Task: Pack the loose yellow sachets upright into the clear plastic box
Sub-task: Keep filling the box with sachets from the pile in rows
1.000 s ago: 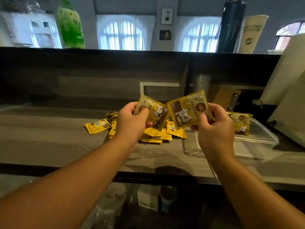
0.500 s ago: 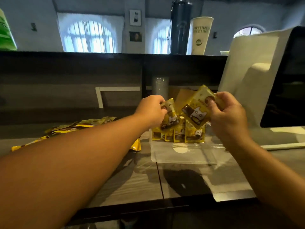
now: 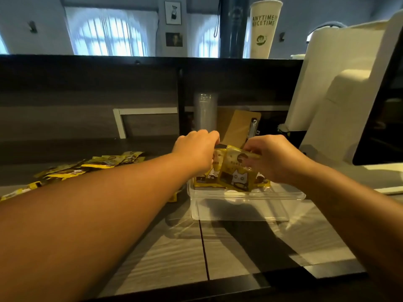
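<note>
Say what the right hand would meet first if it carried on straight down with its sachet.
Probably the floor of the clear plastic box, just in front of the upright sachets; the right hand holds its sachet low inside, though depth is uncertain.

You face a grey wood-grain counter (image 3: 165,253) backed by a dark raised ledge (image 3: 130,62). Beyond that ledge, two arched windows (image 3: 109,35) glow through white curtains, two framed pictures (image 3: 173,13) hanging between them. On the ledge stands a tall printed paper cup (image 3: 263,29).
</note>
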Action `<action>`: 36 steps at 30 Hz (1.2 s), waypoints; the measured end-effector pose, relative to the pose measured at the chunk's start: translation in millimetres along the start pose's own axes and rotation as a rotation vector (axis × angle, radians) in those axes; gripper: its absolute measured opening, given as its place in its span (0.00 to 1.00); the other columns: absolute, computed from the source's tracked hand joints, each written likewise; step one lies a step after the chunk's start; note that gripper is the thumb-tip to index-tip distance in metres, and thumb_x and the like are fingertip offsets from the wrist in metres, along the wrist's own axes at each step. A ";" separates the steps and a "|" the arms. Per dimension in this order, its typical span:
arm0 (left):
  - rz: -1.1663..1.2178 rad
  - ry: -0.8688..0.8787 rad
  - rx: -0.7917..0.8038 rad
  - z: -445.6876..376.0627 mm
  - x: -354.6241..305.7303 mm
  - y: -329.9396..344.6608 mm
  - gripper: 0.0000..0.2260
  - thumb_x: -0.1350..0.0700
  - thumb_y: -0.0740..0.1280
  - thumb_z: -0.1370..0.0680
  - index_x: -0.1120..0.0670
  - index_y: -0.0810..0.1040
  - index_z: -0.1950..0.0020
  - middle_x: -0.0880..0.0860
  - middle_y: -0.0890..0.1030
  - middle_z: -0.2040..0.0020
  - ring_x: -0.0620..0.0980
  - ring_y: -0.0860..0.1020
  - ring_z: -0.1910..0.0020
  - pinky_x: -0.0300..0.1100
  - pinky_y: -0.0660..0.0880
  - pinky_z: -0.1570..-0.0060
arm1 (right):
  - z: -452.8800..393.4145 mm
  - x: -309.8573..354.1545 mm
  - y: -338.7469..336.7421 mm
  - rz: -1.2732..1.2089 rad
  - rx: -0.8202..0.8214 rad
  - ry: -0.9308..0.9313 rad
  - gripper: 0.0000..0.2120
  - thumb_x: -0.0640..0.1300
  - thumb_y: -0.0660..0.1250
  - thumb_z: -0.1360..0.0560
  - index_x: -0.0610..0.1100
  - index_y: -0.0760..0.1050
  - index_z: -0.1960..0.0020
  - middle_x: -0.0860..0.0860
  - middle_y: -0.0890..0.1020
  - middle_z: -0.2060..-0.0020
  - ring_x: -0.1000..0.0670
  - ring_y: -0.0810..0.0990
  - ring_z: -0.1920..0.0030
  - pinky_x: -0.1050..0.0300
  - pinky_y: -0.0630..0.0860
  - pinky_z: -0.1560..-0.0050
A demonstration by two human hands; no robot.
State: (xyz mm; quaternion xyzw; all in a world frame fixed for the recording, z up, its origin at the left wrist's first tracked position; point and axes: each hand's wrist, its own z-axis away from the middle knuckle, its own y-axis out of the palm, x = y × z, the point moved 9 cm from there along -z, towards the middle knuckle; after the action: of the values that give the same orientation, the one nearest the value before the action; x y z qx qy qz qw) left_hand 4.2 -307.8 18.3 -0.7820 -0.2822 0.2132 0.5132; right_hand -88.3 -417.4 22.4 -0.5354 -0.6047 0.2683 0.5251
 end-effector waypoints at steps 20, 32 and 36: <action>0.193 -0.099 0.189 -1.6 13.9 19.9 0.22 0.49 0.71 0.26 0.45 0.71 0.33 0.48 0.78 0.43 0.51 0.77 0.46 0.53 0.78 0.46 | -27.7 28.6 14.6 0.406 -0.098 -0.067 0.15 0.55 0.69 0.26 0.49 0.72 0.44 0.52 0.75 0.57 0.52 0.74 0.60 0.58 0.76 0.63; 0.254 -0.338 -0.086 115.3 128.6 -53.2 0.16 0.49 0.70 0.23 0.45 0.75 0.36 0.47 0.79 0.42 0.50 0.77 0.44 0.50 0.78 0.47 | 2.8 185.6 43.3 0.169 -0.157 -0.315 0.12 0.49 0.66 0.23 0.50 0.74 0.41 0.51 0.75 0.50 0.49 0.75 0.51 0.52 0.78 0.53; 0.215 -0.437 -0.116 178.1 176.8 -57.8 0.14 0.49 0.70 0.24 0.45 0.78 0.38 0.48 0.79 0.43 0.50 0.77 0.44 0.51 0.78 0.46 | 14.0 230.4 93.7 0.084 -0.074 -0.321 0.14 0.49 0.64 0.22 0.52 0.73 0.37 0.52 0.76 0.45 0.51 0.73 0.44 0.56 0.74 0.49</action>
State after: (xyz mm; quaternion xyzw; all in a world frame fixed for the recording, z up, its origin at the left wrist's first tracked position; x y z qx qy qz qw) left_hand 12.9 -51.3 -4.2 -0.7709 -0.3135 0.4142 0.3686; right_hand -38.3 -173.4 15.1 -0.5293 -0.6675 0.3497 0.3899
